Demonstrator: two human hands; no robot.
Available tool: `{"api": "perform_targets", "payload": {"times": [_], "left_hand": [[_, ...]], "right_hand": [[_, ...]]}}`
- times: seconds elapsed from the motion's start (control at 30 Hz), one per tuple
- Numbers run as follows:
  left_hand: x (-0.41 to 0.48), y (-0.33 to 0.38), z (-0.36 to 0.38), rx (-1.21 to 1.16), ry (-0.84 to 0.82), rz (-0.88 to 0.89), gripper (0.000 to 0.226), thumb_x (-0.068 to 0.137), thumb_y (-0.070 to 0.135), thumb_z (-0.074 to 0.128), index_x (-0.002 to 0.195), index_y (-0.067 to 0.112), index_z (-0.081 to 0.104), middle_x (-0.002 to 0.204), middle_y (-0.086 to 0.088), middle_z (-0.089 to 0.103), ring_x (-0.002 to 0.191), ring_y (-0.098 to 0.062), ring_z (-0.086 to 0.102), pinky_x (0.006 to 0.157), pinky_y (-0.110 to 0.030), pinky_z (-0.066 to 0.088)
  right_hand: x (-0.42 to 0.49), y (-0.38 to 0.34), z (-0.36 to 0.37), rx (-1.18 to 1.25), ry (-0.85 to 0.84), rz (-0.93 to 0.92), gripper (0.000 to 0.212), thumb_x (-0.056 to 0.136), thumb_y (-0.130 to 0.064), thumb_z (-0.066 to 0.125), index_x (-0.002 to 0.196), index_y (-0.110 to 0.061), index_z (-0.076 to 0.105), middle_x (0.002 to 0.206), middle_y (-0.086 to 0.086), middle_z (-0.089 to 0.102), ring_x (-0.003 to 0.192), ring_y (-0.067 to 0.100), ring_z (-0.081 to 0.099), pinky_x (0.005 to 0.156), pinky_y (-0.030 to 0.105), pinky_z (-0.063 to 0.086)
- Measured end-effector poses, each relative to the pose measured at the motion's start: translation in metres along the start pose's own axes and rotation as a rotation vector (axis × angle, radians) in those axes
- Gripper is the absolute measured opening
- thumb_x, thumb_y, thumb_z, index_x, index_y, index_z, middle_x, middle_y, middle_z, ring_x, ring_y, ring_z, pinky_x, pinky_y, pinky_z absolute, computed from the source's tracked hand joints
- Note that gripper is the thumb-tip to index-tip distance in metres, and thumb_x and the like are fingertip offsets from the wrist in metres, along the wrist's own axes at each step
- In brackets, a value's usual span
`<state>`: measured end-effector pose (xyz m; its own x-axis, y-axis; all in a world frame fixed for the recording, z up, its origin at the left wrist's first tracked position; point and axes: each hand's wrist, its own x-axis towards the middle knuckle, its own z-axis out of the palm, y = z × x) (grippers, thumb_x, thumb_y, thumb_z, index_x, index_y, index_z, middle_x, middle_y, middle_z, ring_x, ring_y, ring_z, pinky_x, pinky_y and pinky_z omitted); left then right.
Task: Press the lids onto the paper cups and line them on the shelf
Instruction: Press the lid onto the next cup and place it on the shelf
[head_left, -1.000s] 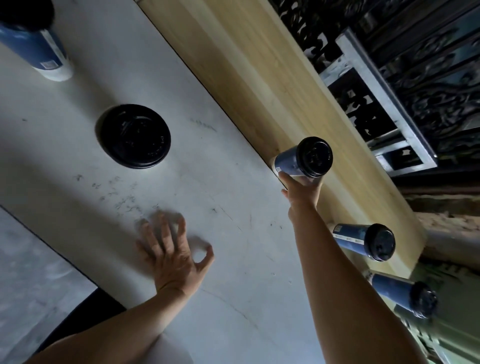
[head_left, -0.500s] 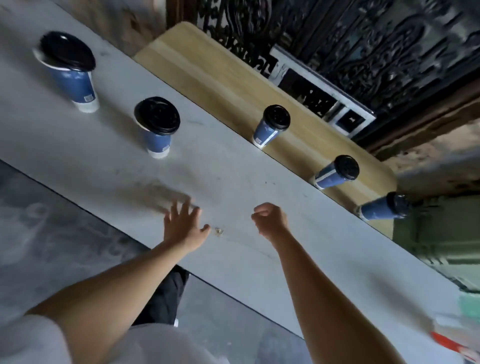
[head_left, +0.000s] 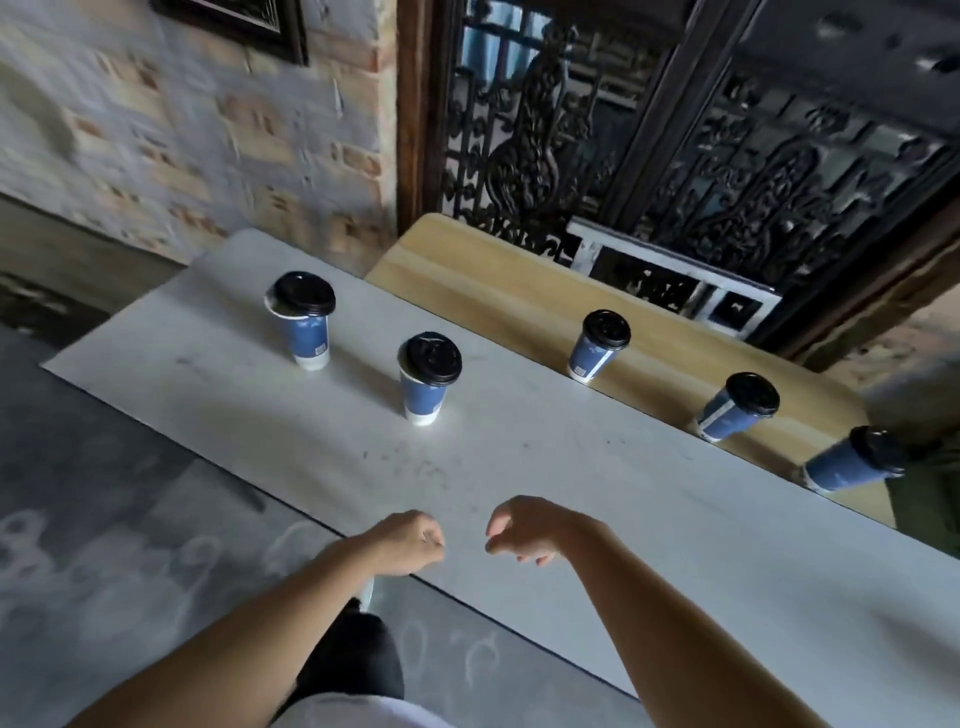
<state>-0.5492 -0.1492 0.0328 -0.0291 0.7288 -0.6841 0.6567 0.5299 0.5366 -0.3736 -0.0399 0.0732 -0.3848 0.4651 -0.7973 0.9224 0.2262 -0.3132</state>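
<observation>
Head view: left hand loosely curled, right hand half-curled, both empty, over the table near edge. Two paper cups at 11 o'clock and 12 o'clock, lids skewed, unseated. Three lidded cups on the shelf, 1–3 o'clock. Judgement: light, crushable; steady the wall, press the lid rim.
</observation>
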Motion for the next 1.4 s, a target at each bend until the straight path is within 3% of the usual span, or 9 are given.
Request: {"api": "perform_targets", "payload": {"times": [0.1,0.2,0.33,0.5,0.67,0.87,1.13,1.27,1.4], "left_hand": [[0.024,-0.017,-0.045,-0.066,0.133,0.044,0.026,0.088,0.030,0.064,0.113,0.024,0.068,0.118,0.001,0.073,0.101,-0.014,0.065,0.078,-0.019,0.046],[0.051,-0.039,-0.089,-0.151,0.305,0.113,0.038,0.085,0.031,0.070,0.121,0.023,0.060,0.118,0.003,0.069,0.101,-0.020,0.068,0.082,-0.027,0.049],[0.079,-0.046,-0.122,-0.341,0.405,0.221,0.082,0.073,0.026,0.085,0.142,0.021,0.042,0.135,0.001,0.051,0.096,-0.018,0.062,0.080,-0.020,0.046],[0.104,-0.033,-0.154,-0.400,0.375,0.336,0.123,0.059,0.022,0.093,0.158,0.021,0.020,0.157,-0.006,0.028,0.139,-0.022,0.041,0.113,-0.039,0.043],[0.120,-0.026,-0.164,-0.423,0.370,0.465,0.086,0.059,0.030,0.090,0.133,0.037,0.047,0.123,0.018,0.063,0.112,-0.004,0.062,0.084,-0.014,0.046],[0.124,-0.020,-0.172,-0.424,0.318,0.431,0.073,0.065,0.037,0.089,0.128,0.037,0.052,0.108,0.019,0.069,0.095,0.002,0.064,0.069,-0.004,0.045],[0.131,-0.028,-0.183,-0.451,0.180,0.396,0.069,0.064,0.026,0.089,0.124,0.034,0.055,0.112,0.017,0.070,0.103,-0.005,0.067,0.081,-0.016,0.053],[0.131,-0.032,-0.205,-1.029,-0.152,0.218,0.041,0.078,0.017,0.062,0.116,0.031,0.071,0.122,0.003,0.073,0.114,-0.018,0.066,0.084,-0.034,0.057],[0.130,-0.016,-0.207,-1.074,-0.047,0.059,0.024,0.100,0.039,0.055,0.109,0.025,0.073,0.117,-0.002,0.073,0.109,-0.017,0.066,0.083,-0.040,0.059]], "right_hand": [[0.031,-0.042,-0.037,0.177,0.391,-0.046,0.018,0.084,-0.019,0.058,0.092,-0.019,0.074,0.095,0.011,0.076,0.087,0.030,0.073,0.072,0.034,0.061],[0.056,-0.084,-0.079,0.303,0.749,-0.070,0.018,0.088,-0.021,0.058,0.101,-0.020,0.071,0.093,0.002,0.072,0.093,0.028,0.068,0.071,0.027,0.049],[0.078,-0.123,-0.124,0.368,0.648,-0.147,0.049,0.085,-0.038,0.071,0.131,-0.030,0.059,0.122,-0.003,0.063,0.110,0.020,0.060,0.083,0.027,0.045],[0.088,-0.151,-0.132,-0.011,0.470,-0.193,0.076,0.077,-0.026,0.078,0.147,-0.030,0.047,0.147,0.000,0.050,0.134,0.023,0.043,0.106,0.031,0.039],[0.088,-0.159,-0.136,-0.066,0.492,-0.198,0.075,0.075,-0.025,0.079,0.144,-0.026,0.051,0.142,0.001,0.054,0.131,0.023,0.046,0.102,0.032,0.042],[0.085,-0.169,-0.145,-0.215,0.481,-0.182,0.068,0.074,-0.024,0.076,0.138,-0.028,0.054,0.134,-0.002,0.057,0.124,0.026,0.049,0.095,0.041,0.052],[0.088,-0.176,-0.137,-0.330,0.478,-0.168,0.068,0.077,-0.031,0.078,0.140,-0.035,0.051,0.135,-0.008,0.054,0.121,0.024,0.046,0.085,0.034,0.049],[0.092,-0.175,-0.132,-0.288,0.509,-0.150,0.070,0.078,-0.034,0.077,0.142,-0.036,0.049,0.141,-0.010,0.051,0.123,0.025,0.044,0.086,0.035,0.045],[0.093,-0.165,-0.127,-0.136,0.513,-0.184,0.072,0.078,-0.031,0.077,0.144,-0.034,0.049,0.140,-0.011,0.055,0.123,0.023,0.041,0.091,0.036,0.045]]}}
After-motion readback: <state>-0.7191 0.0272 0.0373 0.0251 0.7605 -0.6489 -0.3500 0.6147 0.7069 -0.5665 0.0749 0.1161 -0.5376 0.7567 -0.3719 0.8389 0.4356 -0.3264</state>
